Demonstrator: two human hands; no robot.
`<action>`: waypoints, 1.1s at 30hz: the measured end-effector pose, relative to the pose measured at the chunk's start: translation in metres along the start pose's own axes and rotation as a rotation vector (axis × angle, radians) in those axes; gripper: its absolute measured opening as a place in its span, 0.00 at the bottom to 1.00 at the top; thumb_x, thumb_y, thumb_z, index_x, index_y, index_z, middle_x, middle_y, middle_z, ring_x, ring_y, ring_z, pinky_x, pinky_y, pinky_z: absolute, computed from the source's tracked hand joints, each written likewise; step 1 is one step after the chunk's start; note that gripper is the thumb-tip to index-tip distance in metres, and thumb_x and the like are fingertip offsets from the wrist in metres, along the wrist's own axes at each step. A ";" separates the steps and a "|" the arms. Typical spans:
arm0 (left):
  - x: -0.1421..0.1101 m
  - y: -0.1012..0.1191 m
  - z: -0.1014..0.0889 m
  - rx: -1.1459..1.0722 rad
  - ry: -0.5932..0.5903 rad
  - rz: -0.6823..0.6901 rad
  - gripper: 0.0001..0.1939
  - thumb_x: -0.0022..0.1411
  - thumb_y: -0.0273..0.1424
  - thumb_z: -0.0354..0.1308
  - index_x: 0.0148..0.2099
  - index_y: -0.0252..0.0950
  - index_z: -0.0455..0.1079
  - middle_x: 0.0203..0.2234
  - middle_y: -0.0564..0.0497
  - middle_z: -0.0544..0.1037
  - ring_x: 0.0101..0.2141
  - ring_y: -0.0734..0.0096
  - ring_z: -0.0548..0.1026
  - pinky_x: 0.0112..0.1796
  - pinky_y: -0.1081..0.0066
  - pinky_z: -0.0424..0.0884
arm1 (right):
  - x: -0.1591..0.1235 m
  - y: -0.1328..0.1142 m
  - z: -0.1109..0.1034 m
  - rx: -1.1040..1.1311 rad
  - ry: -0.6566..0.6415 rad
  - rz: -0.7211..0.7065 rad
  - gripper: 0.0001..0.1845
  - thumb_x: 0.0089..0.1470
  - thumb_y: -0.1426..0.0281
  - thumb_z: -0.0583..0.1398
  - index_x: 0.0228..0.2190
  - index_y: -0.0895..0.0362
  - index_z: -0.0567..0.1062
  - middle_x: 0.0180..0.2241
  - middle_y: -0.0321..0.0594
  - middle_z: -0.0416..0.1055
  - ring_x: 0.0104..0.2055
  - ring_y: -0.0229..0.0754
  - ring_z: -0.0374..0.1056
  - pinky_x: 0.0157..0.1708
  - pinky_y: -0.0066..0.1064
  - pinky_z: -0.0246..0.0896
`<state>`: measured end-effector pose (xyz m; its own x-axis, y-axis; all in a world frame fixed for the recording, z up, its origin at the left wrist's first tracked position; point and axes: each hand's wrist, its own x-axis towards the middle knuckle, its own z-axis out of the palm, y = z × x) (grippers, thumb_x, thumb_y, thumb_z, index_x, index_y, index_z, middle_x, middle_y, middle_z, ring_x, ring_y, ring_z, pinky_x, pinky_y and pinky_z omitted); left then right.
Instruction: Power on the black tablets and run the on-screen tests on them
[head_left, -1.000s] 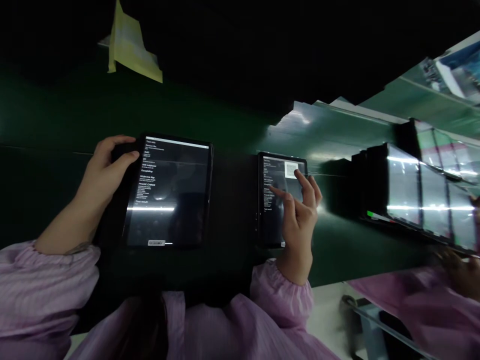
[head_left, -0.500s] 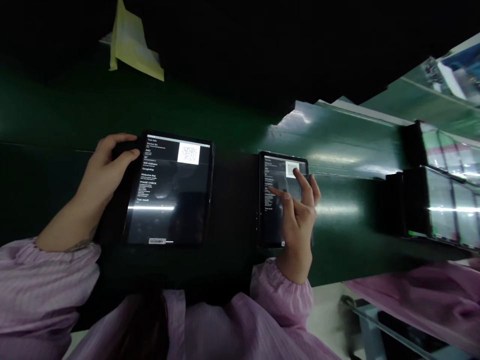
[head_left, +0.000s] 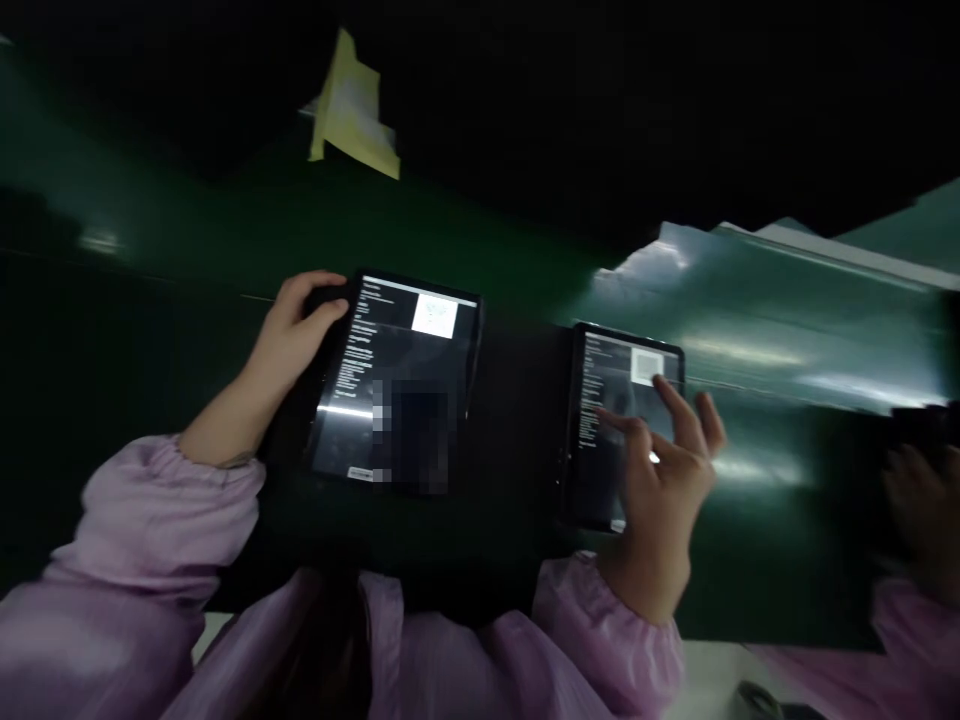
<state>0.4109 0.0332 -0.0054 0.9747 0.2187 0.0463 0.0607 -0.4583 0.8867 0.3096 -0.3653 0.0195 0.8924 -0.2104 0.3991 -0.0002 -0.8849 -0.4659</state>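
Two tablets with lit, dark screens lie side by side before me. Each shows lines of text and a white code square; the text is blurred. My left hand [head_left: 289, 335] is at the upper left edge of the left tablet [head_left: 401, 365], thumb and index finger apart, their tips against or close to its border. Over the right tablet [head_left: 600, 460] is my right hand [head_left: 667, 470], open, fingers spread. One fingertip is near the code square and another over the text; whether they touch the glass I cannot tell.
A crumpled yellow piece of tape or paper [head_left: 356, 115] hangs beyond the left tablet. The green work surface [head_left: 757, 520] is shiny to the right. Another person's hand [head_left: 919, 495] and pink sleeve appear at the right edge, beside dark objects.
The view has shifted, so both tablets and my hands sit farther right and slightly lower. Both hands keep their places at the tablets. Another person's hand has come into view at right.
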 end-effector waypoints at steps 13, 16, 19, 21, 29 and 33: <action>-0.005 0.010 -0.001 -0.063 -0.071 -0.119 0.20 0.57 0.35 0.63 0.53 0.45 0.75 0.58 0.48 0.72 0.60 0.52 0.70 0.65 0.51 0.63 | 0.000 -0.012 0.006 0.096 0.295 0.085 0.19 0.66 0.67 0.55 0.39 0.50 0.87 0.51 0.43 0.81 0.60 0.55 0.73 0.61 0.52 0.67; -0.005 0.010 -0.001 -0.051 -0.079 -0.099 0.20 0.57 0.35 0.62 0.53 0.46 0.75 0.58 0.49 0.72 0.61 0.53 0.69 0.65 0.52 0.63 | 0.000 -0.015 0.006 0.123 0.288 0.105 0.19 0.66 0.66 0.55 0.39 0.53 0.87 0.50 0.46 0.81 0.58 0.55 0.74 0.57 0.50 0.71; -0.004 0.009 -0.002 0.005 -0.085 -0.087 0.22 0.56 0.37 0.64 0.54 0.46 0.74 0.58 0.48 0.72 0.61 0.52 0.68 0.64 0.52 0.63 | 0.000 -0.015 0.005 0.100 0.266 0.121 0.20 0.66 0.65 0.55 0.39 0.54 0.87 0.51 0.47 0.81 0.57 0.55 0.76 0.53 0.48 0.73; -0.004 0.009 -0.003 0.083 -0.102 -0.079 0.27 0.54 0.38 0.67 0.56 0.45 0.73 0.59 0.46 0.71 0.61 0.49 0.68 0.64 0.50 0.64 | 0.000 -0.013 0.004 0.074 0.261 0.122 0.20 0.66 0.64 0.55 0.39 0.54 0.88 0.50 0.47 0.81 0.54 0.55 0.78 0.52 0.48 0.73; 0.010 0.018 -0.004 -0.108 -0.142 -0.199 0.18 0.56 0.40 0.62 0.49 0.44 0.77 0.58 0.48 0.73 0.60 0.50 0.70 0.64 0.50 0.63 | 0.001 -0.001 0.007 0.051 0.315 0.105 0.22 0.65 0.60 0.56 0.38 0.55 0.88 0.46 0.49 0.83 0.49 0.56 0.79 0.47 0.48 0.72; 0.030 0.019 0.005 -0.107 -0.162 -0.150 0.16 0.54 0.35 0.64 0.47 0.47 0.79 0.56 0.52 0.76 0.58 0.51 0.72 0.64 0.49 0.64 | 0.003 0.001 0.007 0.042 0.337 0.104 0.20 0.64 0.60 0.57 0.37 0.54 0.88 0.45 0.49 0.83 0.47 0.57 0.80 0.45 0.49 0.72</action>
<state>0.4423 0.0270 0.0104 0.9788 0.1320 -0.1564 0.1925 -0.3354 0.9222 0.3154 -0.3637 0.0142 0.6894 -0.4303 0.5828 -0.0585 -0.8350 -0.5472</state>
